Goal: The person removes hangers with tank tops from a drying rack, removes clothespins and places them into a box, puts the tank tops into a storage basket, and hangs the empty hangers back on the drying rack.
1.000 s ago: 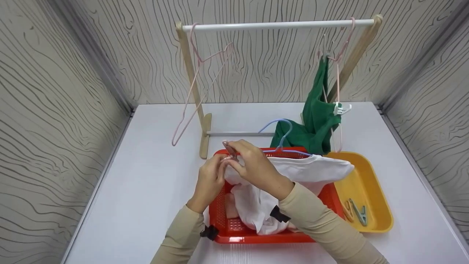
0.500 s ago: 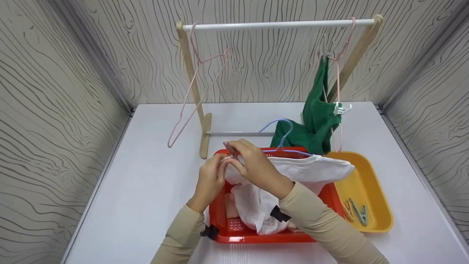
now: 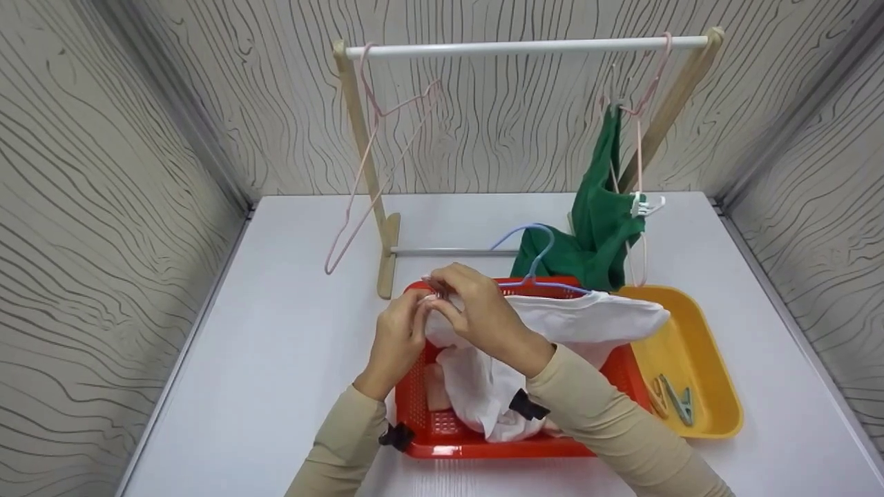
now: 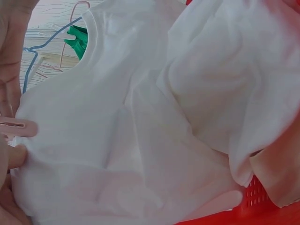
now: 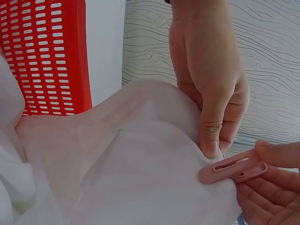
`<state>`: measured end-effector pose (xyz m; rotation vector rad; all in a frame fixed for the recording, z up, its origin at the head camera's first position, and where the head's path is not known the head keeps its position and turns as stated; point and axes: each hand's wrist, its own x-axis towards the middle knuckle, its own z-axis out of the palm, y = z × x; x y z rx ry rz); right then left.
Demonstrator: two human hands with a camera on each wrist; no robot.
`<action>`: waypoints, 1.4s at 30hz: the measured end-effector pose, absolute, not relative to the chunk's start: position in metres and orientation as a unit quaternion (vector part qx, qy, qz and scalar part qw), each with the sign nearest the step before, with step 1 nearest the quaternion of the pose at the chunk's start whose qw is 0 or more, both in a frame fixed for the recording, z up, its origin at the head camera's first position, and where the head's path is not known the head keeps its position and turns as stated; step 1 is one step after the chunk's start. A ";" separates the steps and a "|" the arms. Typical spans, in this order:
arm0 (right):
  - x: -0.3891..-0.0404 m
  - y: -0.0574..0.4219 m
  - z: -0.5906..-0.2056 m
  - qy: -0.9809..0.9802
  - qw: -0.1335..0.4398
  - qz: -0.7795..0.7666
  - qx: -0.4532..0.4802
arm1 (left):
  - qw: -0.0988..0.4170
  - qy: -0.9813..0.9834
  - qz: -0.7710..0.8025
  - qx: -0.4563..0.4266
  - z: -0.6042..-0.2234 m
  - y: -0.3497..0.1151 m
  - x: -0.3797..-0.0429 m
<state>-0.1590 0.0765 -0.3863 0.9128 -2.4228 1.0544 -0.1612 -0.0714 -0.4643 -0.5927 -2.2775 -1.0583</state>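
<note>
In the middle of the head view we see our left hand pinching the edge of a white shirt, its grip narrow on the cloth; our right hand has its grip on a pink peg, whose tip lies over that edge; the shirt, with a blue hanger in its neck, lies across a red basket at lower centre on the desk; just beside, at lower right, we see a yellow tray holding more pegs; green cloth hangs at upper right.
</note>
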 end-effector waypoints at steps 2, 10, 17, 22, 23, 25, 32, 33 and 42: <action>-0.158 0.076 -0.386 -0.851 0.174 0.376 0.324 | 0.281 -0.846 -0.394 -0.222 -0.465 -0.071 -0.162; -0.153 0.076 -0.380 -0.828 0.202 0.394 0.344 | 0.284 -0.845 -0.394 -0.223 -0.466 -0.071 -0.162; -0.148 0.077 -0.377 -0.830 0.201 0.393 0.342 | 0.289 -0.846 -0.387 -0.224 -0.468 -0.072 -0.164; -0.147 0.079 -0.379 -0.830 0.180 0.405 0.339 | 0.295 -0.846 -0.383 -0.227 -0.470 -0.072 -0.164; -0.147 0.080 -0.380 -0.831 0.175 0.407 0.337 | 0.293 -0.847 -0.383 -0.225 -0.470 -0.072 -0.164; -0.146 0.082 -0.381 -0.832 0.169 0.410 0.332 | 0.286 -0.848 -0.386 -0.221 -0.470 -0.072 -0.164; -0.142 0.089 -0.390 -0.837 0.147 0.415 0.324 | 0.273 -0.844 -0.404 -0.223 -0.468 -0.073 -0.163; -0.142 0.090 -0.392 -0.837 0.144 0.416 0.326 | 0.273 -0.843 -0.406 -0.224 -0.468 -0.073 -0.162; -0.136 0.102 -0.402 -0.836 0.132 0.417 0.331 | 0.264 -0.846 -0.407 -0.221 -0.468 -0.073 -0.163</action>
